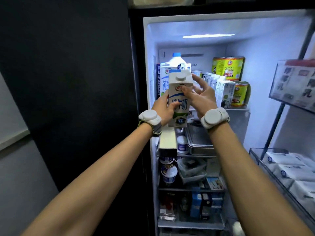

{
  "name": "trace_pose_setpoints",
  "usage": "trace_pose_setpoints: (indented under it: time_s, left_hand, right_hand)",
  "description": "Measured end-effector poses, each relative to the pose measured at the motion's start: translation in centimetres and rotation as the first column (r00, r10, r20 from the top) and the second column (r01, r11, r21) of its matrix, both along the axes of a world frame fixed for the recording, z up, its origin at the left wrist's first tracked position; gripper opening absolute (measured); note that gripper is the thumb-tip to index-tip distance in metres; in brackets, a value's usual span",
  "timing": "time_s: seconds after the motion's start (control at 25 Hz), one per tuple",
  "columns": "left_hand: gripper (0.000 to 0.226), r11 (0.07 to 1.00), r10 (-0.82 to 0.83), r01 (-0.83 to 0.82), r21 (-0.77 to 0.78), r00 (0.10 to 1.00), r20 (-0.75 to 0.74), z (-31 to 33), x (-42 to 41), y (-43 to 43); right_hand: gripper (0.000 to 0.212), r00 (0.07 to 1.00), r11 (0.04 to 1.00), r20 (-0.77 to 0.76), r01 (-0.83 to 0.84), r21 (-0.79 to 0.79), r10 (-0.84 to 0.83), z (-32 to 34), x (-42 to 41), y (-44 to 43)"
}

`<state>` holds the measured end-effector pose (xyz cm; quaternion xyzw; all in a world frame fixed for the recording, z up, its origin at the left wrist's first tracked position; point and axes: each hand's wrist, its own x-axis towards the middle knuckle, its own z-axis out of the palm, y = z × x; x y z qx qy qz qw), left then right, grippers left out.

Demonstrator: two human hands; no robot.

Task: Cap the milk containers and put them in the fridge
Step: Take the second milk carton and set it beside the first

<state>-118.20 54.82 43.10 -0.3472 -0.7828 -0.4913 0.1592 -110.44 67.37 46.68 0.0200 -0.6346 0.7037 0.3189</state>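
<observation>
White milk carton stands upright, clamped between left hand and right hand.

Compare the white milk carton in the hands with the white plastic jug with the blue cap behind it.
The white milk carton is a square box with a white round cap; the white plastic jug is rounded with a blue cap.
The carton is held in front of the fridge by the left hand and right hand; the jug stands on the top shelf.
Both are capped and upright.
</observation>
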Motion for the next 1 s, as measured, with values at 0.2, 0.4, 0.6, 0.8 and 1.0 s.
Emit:
trace_pose_setpoints:
  time_s: [0.2,0.4,0.6,0.8,1.0]
  left_hand:
    - [0.031,0.999,0.023,-0.026,-0.031,0.996,-0.085,2.8,-3.5,4.2]
    - [0.034,0.997,0.012,-0.016,-0.073,0.999,-0.050,3.7,-6.2,7.6]
    - [0.038,0.986,0.067,-0.079,-0.146,0.994,-0.082,3.7,-7.8,9.2]
    - [0.041,0.975,0.145,-0.152,-0.161,0.988,-0.056,4.0,-8.3,10.2]
    - [0.040,0.960,0.190,-0.193,-0.202,0.981,-0.037,1.6,-8.9,10.0]
  right_hand:
    - [0.060,0.997,0.998,-0.047,0.058,0.032,-0.056,2.0,-3.5,4.0]
    - [0.063,0.992,0.991,-0.052,0.119,0.061,-0.116,2.8,-6.8,7.4]
    - [0.068,0.989,0.985,-0.026,0.151,0.087,-0.149,2.2,-9.3,9.9]
    - [0.057,0.990,0.989,-0.010,0.140,0.050,-0.140,1.9,-11.4,11.3]
    - [0.059,0.993,0.992,0.038,0.113,0.058,-0.115,1.3,-13.1,12.0]
